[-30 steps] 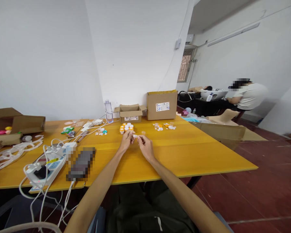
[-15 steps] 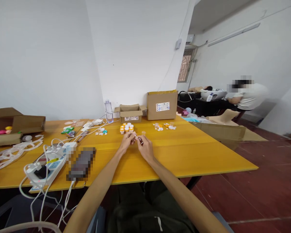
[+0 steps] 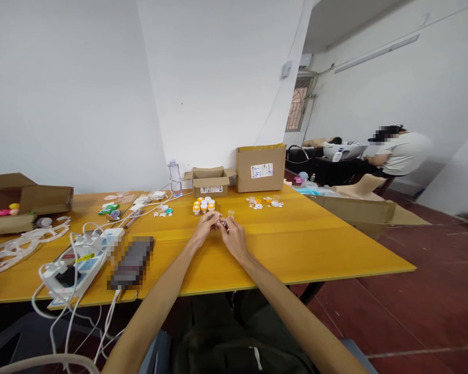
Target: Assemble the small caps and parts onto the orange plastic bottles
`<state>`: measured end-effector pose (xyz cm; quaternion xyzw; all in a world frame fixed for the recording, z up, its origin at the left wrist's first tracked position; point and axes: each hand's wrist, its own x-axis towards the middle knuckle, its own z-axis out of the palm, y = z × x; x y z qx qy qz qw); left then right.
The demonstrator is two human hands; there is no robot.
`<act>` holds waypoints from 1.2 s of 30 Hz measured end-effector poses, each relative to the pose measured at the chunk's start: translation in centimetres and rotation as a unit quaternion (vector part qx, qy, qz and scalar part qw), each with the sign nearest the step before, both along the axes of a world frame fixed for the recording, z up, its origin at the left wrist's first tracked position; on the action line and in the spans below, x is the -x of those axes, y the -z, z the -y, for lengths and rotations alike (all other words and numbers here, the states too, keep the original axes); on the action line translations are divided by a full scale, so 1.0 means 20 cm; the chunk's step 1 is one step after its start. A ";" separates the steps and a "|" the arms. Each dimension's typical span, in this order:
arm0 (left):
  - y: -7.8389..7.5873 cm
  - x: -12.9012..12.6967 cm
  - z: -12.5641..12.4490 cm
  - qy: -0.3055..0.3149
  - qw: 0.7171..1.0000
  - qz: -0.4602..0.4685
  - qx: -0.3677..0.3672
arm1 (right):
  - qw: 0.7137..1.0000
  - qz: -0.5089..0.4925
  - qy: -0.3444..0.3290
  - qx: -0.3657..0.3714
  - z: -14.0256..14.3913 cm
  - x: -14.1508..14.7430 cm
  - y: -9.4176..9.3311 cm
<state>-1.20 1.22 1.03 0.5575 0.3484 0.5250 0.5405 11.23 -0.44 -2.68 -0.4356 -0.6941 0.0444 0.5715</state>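
My left hand (image 3: pixel 206 228) and my right hand (image 3: pixel 234 235) meet above the middle of the table, fingertips pinched together. Between them is a small white piece (image 3: pixel 220 223), mostly covered by the fingers, so its kind cannot be made out. Just behind my right hand stands a small clear cup (image 3: pixel 231 213). Beyond my left hand is a cluster of small jars (image 3: pixel 204 205) with orange and white lids. Farther right lie loose clear, orange and white round parts (image 3: pixel 258 203).
Two cardboard boxes, a small open one (image 3: pixel 210 184) and a larger one (image 3: pixel 260 171), stand against the wall by a clear bottle (image 3: pixel 174 178). A power strip (image 3: pixel 88 265) with cables and a phone (image 3: pixel 132 262) lie left. Another person (image 3: pixel 405 153) sits at back right.
The fingers of both hands have shifted slightly around the small piece, which now shows less. Both hands stay in the same place. The seated person's head has moved a little.
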 end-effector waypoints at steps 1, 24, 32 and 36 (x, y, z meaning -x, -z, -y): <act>0.00 0.00 -0.01 -0.006 1.000 0.006 0.004 | 1.000 -0.002 -0.009 -0.002 0.00 0.00 0.00; -0.01 0.01 0.01 -0.039 0.999 -0.024 -0.002 | 0.990 -0.101 -0.087 0.043 0.00 -0.01 -0.03; -0.03 0.00 0.01 -0.051 0.998 -0.021 -0.007 | 0.989 -0.111 -0.091 0.038 -0.01 0.00 -0.02; -0.03 0.01 0.00 -0.025 1.000 0.005 -0.005 | 0.987 -0.125 -0.084 0.051 -0.01 0.00 -0.02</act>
